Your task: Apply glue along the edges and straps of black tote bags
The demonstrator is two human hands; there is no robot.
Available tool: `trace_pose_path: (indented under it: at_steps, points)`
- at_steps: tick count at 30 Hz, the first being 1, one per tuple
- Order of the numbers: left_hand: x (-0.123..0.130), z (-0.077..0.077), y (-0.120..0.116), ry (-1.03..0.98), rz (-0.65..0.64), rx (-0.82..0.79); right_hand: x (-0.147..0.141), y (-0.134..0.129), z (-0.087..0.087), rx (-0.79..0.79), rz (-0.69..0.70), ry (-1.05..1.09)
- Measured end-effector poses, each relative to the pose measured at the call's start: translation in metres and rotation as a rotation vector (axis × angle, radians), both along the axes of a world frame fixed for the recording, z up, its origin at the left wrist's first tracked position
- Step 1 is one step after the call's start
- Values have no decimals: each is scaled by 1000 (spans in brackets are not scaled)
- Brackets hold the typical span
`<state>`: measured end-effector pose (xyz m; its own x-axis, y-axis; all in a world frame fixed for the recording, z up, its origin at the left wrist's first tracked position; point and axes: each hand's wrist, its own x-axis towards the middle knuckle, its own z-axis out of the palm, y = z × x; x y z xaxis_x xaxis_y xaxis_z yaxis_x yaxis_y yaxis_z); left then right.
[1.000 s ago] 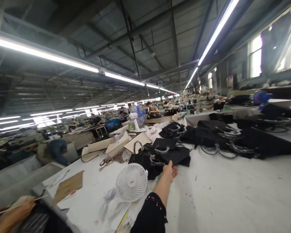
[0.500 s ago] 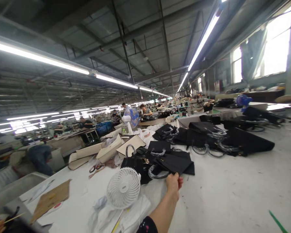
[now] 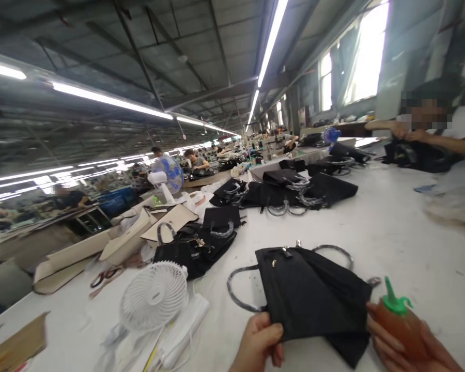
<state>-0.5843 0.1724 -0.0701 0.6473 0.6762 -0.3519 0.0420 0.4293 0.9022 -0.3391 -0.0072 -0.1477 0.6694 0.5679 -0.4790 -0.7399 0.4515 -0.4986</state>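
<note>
The person's left hand (image 3: 259,341) is at the near part of the surface (image 3: 387,227), well apart from its left edge — thumb closed against curled fingers in a pinching grip. The right hand (image 3: 385,338) is near it, to its right, curved in a wrapping grip — fingers facing the left hand. Both hands are bare; the forearms are out of view.

White table (image 3: 395,227), spanning the lower frame; few small dark marks noted. Lower left corner: brown sheet (image 3: 19,338). Left: scissors (image 3: 104,276), near cream panels (image 3: 127,237) stacked loosely. Left of bottom centre: white fan (image 3: 154,295), upright, beside a white elongated item (image 3: 186,330). Centre: one heap of black bags (image 3: 217,243); a second heap (image 3: 287,190) farther back, apart from it.
</note>
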Motion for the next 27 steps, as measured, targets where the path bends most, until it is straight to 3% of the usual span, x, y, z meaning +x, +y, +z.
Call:
trace_pose_path:
  at_steps: [2,5,12,16,19,23,25,27]
  points:
    - [-21,10,9,0,-25,88,-10,-1,18,51,-37,127]
    - [-40,19,26,76,109,170,-21,0,37,159,-58,124]
    - [-57,-4,55,306,371,211,-23,-3,43,186,-41,79]
    - [-63,-9,70,400,439,310,-24,-1,46,201,6,76]
    - [-57,-2,76,451,535,499,-25,1,47,213,37,71]
    - [-30,25,65,453,638,818,-24,2,44,232,46,55]
    - [-9,42,50,400,568,1037,-24,2,42,239,49,46]
    - [19,55,34,328,342,1122,-24,2,41,241,52,40]
